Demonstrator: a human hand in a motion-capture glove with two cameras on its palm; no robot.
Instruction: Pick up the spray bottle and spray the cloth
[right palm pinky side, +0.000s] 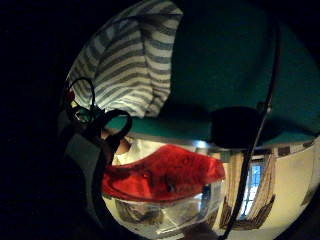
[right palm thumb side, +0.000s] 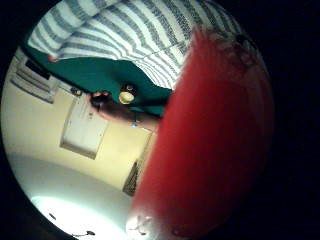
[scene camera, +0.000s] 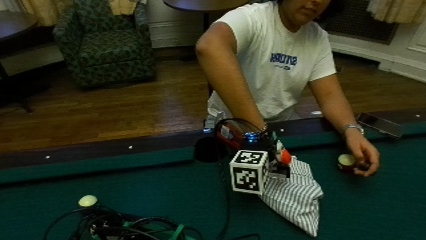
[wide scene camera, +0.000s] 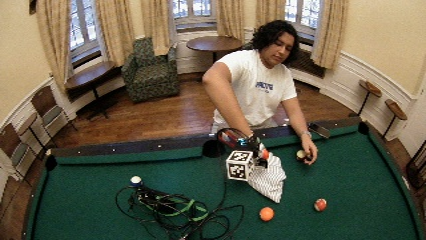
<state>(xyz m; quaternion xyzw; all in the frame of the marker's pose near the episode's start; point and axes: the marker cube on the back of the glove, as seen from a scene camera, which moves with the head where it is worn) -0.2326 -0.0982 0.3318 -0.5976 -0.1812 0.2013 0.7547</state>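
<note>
Just above striped cloth (scene camera: 293, 197): red-topped spray bottle (right palm pinky side: 165, 175), contents unseen.

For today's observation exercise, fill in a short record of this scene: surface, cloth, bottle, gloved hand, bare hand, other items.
Surface: green felt pool table
Cloth: grey-and-white striped cloth, lying on the felt below the gloved hand
Bottle: spray bottle with red head and clear body, close against the palm
Gloved hand: black-gloved right hand holds the bottle over the cloth
Bare hand: bare left hand rests on the felt at a pale ball
Other items: orange ball; red-and-white ball
</note>
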